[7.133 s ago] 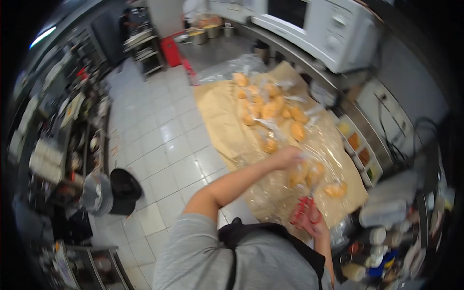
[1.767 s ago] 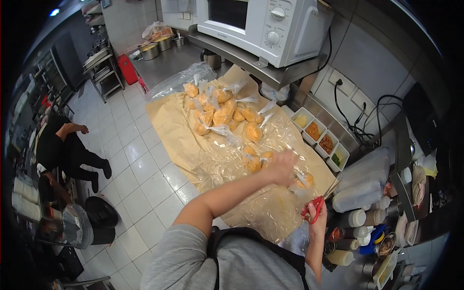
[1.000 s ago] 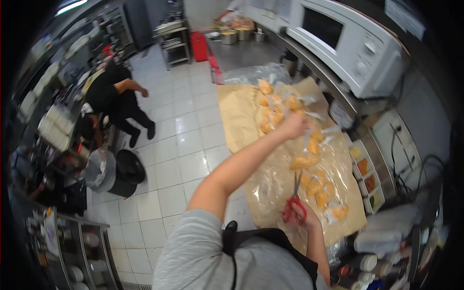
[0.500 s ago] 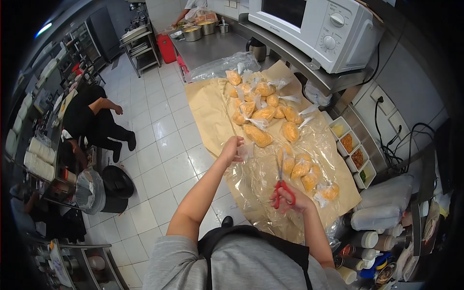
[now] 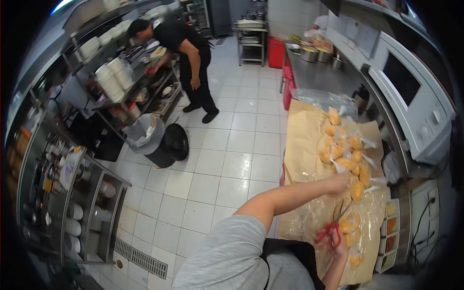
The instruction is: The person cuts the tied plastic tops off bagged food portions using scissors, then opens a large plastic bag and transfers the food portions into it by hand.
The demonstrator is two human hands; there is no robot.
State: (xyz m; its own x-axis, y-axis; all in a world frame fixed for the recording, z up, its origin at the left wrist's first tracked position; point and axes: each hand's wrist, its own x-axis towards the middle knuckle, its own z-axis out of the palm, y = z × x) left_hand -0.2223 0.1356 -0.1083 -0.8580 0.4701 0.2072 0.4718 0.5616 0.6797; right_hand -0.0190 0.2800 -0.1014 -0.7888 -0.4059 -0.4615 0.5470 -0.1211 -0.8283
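My right hand (image 5: 337,243) grips red-handled scissors (image 5: 330,231), its fingers in the handle loops and the blades pointing away from me. My left hand (image 5: 339,184) reaches across to the knotted clear bags of orange-yellow food (image 5: 357,191); the back of the hand hides its fingers, so I cannot tell whether it holds anything. Several more such bags (image 5: 339,152) are clustered beyond it, their clear tails sticking out. A few bags (image 5: 349,225) sit beside the scissors. Under all of these lies brown paper (image 5: 304,145), partly covered by clear plastic.
A white microwave (image 5: 411,92) stands on the shelf at right, above small containers of toppings (image 5: 389,227). Metal pots (image 5: 309,53) are on the far counter. Across the tiled floor, a co-worker in black (image 5: 191,58) leans over shelves near a lined bin (image 5: 145,133).
My view has swung left, shifting the counter rightward in view. My left hand has moved from the paper's left side to the bags. The right hand still holds the scissors.
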